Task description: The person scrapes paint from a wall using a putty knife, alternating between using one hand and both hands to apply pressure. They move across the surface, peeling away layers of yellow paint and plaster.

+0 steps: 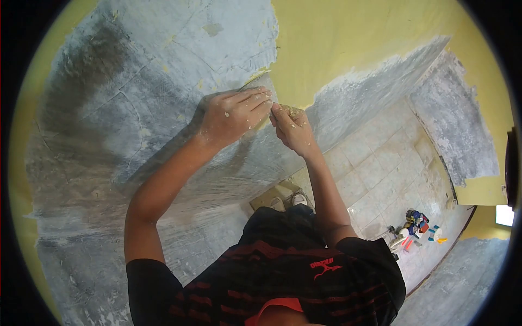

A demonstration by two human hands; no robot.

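At the wall corner, both of my hands are raised close together on a scraper (265,82) whose flat grey blade lies against the wall. Bent fingers of my left hand (234,115) press over the blade. My right hand (293,130) is closed just beside it, its fingers wrapped round what looks like the handle end, mostly hidden. Pale paint flakes stick to both hands. Yellow paint (353,38) still coats the wall above and right of the blade, while the stripped wall (157,70) to the left is grey and white.
My shoes stand on a small brown platform (280,191) by the wall base. Tiled floor (375,174) stretches to the right. Several small tools and a dark, colourful bag-like item (416,221) lie there. Another partly stripped wall (457,114) rises beyond.
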